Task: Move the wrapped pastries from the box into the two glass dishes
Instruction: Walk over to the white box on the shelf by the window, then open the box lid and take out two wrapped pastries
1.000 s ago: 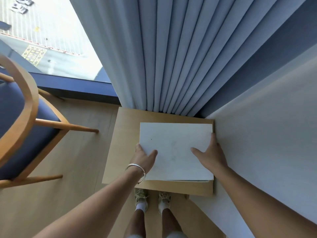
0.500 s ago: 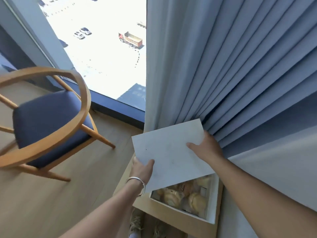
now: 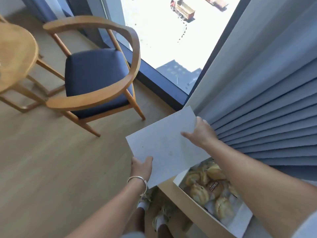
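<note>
Both hands are holding the white lid (image 3: 164,143) above the box (image 3: 212,196): left hand (image 3: 141,166) and right hand (image 3: 201,132) fingers are gripping opposite edges.

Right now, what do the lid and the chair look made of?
Lid: likely matte white cardboard, a thin flat sheet that stays stiff in both hands. Chair: light wood frame with smooth satin finish; dark blue seat pad, probably faux leather given its faint sheen.

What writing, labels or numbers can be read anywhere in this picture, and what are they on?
None can be read.
Wrapped pastry in the box: a dark label with pale marks, too blurred to read.
Lid: plain, no print.
Truck outside the window: no lettering legible.
</note>
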A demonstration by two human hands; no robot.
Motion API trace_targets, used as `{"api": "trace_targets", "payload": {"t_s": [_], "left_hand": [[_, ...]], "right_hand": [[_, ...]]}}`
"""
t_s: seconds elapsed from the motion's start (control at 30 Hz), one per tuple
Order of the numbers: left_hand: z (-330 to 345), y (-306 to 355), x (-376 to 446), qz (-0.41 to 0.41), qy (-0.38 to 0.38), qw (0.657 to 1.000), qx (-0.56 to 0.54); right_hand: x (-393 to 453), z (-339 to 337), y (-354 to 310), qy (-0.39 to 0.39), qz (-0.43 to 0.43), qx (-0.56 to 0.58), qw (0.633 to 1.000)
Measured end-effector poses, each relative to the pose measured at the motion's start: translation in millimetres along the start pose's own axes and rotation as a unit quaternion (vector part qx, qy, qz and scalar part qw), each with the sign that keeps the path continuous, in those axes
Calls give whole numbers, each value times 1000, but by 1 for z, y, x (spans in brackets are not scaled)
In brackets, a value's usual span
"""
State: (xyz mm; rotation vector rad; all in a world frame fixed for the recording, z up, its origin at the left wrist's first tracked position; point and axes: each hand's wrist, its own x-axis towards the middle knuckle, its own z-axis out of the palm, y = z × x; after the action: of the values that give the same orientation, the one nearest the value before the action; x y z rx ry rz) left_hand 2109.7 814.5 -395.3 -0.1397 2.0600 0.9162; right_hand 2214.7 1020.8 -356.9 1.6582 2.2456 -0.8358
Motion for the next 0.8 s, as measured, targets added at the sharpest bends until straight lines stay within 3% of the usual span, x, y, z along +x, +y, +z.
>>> {"api": "trace_targets", "payload": {"t_s": [0.47, 0.8], "left_hand": [[85, -66, 52, -183, 3, 971, -156], [115, -98, 75, -179, 44, 978, -99]], "right_hand": [[111, 96, 14, -71, -75, -129, 986], [136, 136, 48, -84, -68, -89, 990]]}}
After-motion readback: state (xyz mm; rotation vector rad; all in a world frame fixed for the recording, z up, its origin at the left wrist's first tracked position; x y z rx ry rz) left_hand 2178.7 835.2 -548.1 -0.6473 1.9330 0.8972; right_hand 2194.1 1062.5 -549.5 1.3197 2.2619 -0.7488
